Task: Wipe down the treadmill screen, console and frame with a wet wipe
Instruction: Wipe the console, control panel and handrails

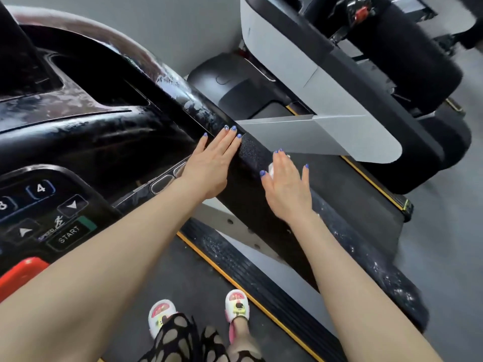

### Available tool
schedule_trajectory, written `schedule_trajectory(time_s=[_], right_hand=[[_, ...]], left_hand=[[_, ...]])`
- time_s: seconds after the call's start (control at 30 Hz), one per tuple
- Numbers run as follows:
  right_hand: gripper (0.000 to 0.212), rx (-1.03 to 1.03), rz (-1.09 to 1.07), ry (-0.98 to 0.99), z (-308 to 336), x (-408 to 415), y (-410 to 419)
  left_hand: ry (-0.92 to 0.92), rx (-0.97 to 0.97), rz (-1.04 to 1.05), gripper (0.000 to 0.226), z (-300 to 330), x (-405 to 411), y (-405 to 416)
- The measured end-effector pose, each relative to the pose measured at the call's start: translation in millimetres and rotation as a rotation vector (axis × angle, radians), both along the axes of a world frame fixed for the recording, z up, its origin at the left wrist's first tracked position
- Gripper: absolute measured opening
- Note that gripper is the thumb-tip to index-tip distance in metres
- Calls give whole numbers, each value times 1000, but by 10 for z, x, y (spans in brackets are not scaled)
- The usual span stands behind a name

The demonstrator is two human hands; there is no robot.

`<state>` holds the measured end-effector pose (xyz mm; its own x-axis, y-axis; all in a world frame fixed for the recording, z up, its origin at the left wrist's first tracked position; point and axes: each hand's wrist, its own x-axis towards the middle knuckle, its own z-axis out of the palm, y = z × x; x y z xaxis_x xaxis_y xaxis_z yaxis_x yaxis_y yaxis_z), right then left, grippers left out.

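On the treadmill's right handrail (251, 158), the right hand (287, 189) presses a white wipe (271, 170) flat under straight fingers, the left hand (211, 168) resting open just beyond; the console (99, 137) already gleams wet and streaked, so the frame seems mostly left.

Console (86, 131): glossy black plastic, wet-streaked. Handrail (254, 155): matt, grainy black grip. Side rail (251, 273): ribbed black rubber. Neighbouring upright (313, 134): smooth grey metal-look panel.

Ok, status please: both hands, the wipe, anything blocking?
Left hand flat on handrail, open. Right hand pressing wipe on the rail. Nothing blocking.
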<state>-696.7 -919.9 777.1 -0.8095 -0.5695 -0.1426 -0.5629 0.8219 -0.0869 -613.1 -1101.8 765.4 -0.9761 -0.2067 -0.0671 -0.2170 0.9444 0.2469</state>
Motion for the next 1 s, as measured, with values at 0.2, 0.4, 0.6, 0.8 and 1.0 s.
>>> schedule_trajectory(time_s=[0.2,0.4,0.6,0.8,1.0], right_hand=[[57,4,-24,7,18,-40,52],[70,179,120,160,-72,522,849],[69,112,62,98,-21,94,562],[62,130,-18,53,47,-111,350],[73,127,24,214,-164,623,1001]], left_hand=[[27,0,-40,85,12,95,344],[100,35,17,76,-84,74,429],[190,59,-21,75,-206,116,530],[199,86,-16,78,-216,113,529],[177,70,-24,82,-217,107,530]])
